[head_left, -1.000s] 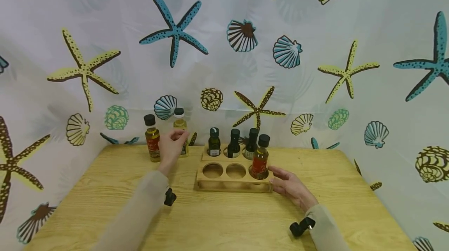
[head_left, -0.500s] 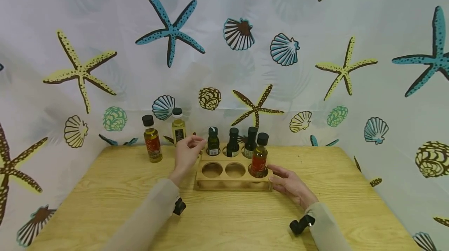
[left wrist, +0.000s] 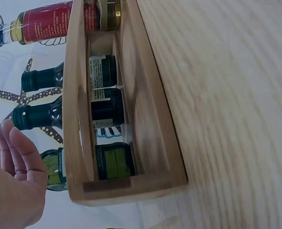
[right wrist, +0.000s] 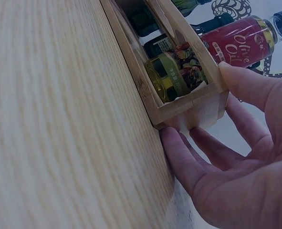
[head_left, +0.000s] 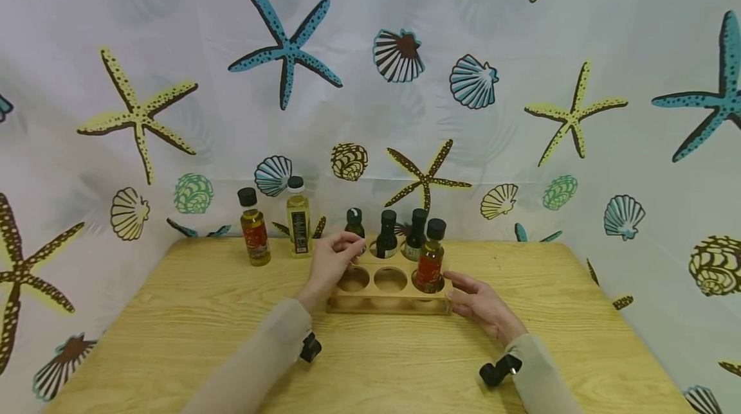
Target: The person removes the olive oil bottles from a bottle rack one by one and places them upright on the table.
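A two-step wooden bottle rack (head_left: 388, 304) with round holes stands on the table. My left hand (head_left: 331, 266) hovers over its left end, fingers loosely bent and holding nothing. Behind those fingertips, a green glass bottle (head_left: 355, 222) in the back row is partly hidden. Two dark bottles (head_left: 386, 234) stand beside it. A red-labelled olive oil bottle (head_left: 430, 265) fills the front right hole. My right hand (head_left: 485, 308) grips the rack's right end; in the right wrist view its thumb (right wrist: 241, 78) lies at the upper edge and its fingers (right wrist: 183, 152) at the lower corner.
Left of the rack stand a red-labelled oil bottle (head_left: 255, 232) and a tall pale-yellow oil bottle (head_left: 299, 224). A white curtain (head_left: 370, 105) with starfish and shells hangs behind the wooden table (head_left: 393, 362).
My left hand has moved right, from in front of the pale-yellow bottle to over the rack's left end. My right hand has stayed at the rack's right end.
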### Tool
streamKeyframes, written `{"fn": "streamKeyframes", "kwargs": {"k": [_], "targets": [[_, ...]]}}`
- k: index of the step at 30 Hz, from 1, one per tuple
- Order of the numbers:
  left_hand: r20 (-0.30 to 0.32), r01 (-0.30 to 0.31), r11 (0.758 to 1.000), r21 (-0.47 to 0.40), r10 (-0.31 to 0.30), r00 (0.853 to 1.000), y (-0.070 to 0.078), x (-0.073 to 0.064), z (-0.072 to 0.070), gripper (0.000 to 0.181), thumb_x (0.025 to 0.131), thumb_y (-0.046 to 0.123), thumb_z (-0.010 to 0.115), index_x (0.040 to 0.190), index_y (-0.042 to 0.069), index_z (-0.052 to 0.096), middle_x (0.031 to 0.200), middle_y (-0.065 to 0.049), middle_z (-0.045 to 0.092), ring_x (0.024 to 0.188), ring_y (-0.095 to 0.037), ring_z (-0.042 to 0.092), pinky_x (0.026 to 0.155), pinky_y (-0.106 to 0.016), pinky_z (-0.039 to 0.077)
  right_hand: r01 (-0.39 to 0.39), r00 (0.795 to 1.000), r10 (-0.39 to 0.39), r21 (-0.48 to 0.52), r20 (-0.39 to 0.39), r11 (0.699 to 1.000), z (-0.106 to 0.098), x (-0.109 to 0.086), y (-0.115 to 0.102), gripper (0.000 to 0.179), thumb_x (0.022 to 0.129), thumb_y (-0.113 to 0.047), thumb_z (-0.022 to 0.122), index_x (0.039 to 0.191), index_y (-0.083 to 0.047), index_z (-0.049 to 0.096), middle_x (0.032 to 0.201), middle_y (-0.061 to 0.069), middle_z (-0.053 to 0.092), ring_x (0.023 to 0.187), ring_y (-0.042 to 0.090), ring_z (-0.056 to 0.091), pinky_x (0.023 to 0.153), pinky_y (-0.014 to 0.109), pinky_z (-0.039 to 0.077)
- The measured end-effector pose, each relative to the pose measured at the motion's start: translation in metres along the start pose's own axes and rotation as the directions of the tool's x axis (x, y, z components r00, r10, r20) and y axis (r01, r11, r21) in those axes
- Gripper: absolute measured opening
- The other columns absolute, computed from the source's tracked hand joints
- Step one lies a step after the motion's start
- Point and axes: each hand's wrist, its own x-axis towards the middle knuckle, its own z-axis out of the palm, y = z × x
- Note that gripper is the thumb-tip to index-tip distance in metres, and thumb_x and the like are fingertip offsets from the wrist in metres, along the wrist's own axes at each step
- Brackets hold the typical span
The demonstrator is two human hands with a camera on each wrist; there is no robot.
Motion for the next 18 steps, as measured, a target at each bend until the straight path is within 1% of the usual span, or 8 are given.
{"fn": "streamKeyframes", "kwargs": {"k": [3, 5, 11, 14, 18], "targets": [[0.038, 0.004, 1.0, -0.03, -0.003, 0.999, -0.001, -0.001, 0.005, 0.025, 0.092, 0.02, 0.07, 0.107, 0.0, 0.07, 0.089, -0.022, 0.07, 0.068, -0.026, 0.066, 0.06, -0.031, 0.056, 0.004, 1.0, -0.004, -0.002, 0.0, 1.0, 0.0, 0.001, 0.0, 0.059, 0.098, -0.014, 0.06, 0.152, -0.01, 0.036, 0.162, 0.022, 0.015, 0.145, 0.039, 0.028, 0.11, 0.049, 0.039], [0.063, 0.008, 0.999, -0.039, -0.005, 0.998, -0.001, -0.001, 0.008, 0.025, 0.093, 0.019, 0.069, 0.108, -0.002, 0.069, 0.089, -0.024, 0.069, 0.067, -0.026, 0.066, 0.058, -0.03, 0.056, 0.004, 1.0, -0.004, 0.0, -0.005, 1.0, 0.0, 0.001, 0.001, 0.059, 0.098, -0.014, 0.061, 0.152, -0.01, 0.037, 0.161, 0.022, 0.016, 0.145, 0.039, 0.029, 0.109, 0.047, 0.042], [0.141, -0.009, 0.999, -0.043, 0.014, 0.99, 0.0, -0.002, 0.021, 0.029, 0.093, 0.016, 0.068, 0.114, -0.004, 0.068, 0.093, -0.031, 0.067, 0.07, -0.033, 0.065, 0.06, -0.041, 0.056, -0.002, 1.0, 0.002, -0.001, -0.017, 1.0, 0.001, 0.001, 0.002, 0.059, 0.096, -0.014, 0.063, 0.151, -0.011, 0.04, 0.161, 0.022, 0.018, 0.145, 0.037, 0.03, 0.101, 0.038, 0.049], [0.158, -0.017, 0.998, -0.053, 0.025, 0.987, 0.001, -0.002, 0.027, 0.033, 0.092, 0.019, 0.071, 0.117, -0.002, 0.068, 0.095, -0.029, 0.068, 0.073, -0.038, 0.066, 0.061, -0.042, 0.056, -0.004, 1.0, 0.004, 0.001, -0.027, 1.0, 0.001, 0.002, 0.003, 0.058, 0.096, -0.013, 0.063, 0.15, -0.012, 0.042, 0.161, 0.02, 0.019, 0.144, 0.037, 0.032, 0.099, 0.036, 0.05], [0.173, -0.022, 0.997, -0.076, 0.035, 0.984, 0.002, -0.003, 0.033, 0.035, 0.089, 0.024, 0.074, 0.117, 0.003, 0.07, 0.1, -0.023, 0.071, 0.082, -0.04, 0.067, 0.071, -0.049, 0.057, 0.001, 1.0, -0.001, -0.002, -0.029, 1.0, 0.001, 0.003, 0.004, 0.058, 0.096, -0.013, 0.063, 0.15, -0.012, 0.042, 0.161, 0.021, 0.019, 0.144, 0.037, 0.032, 0.102, 0.039, 0.049]]}}
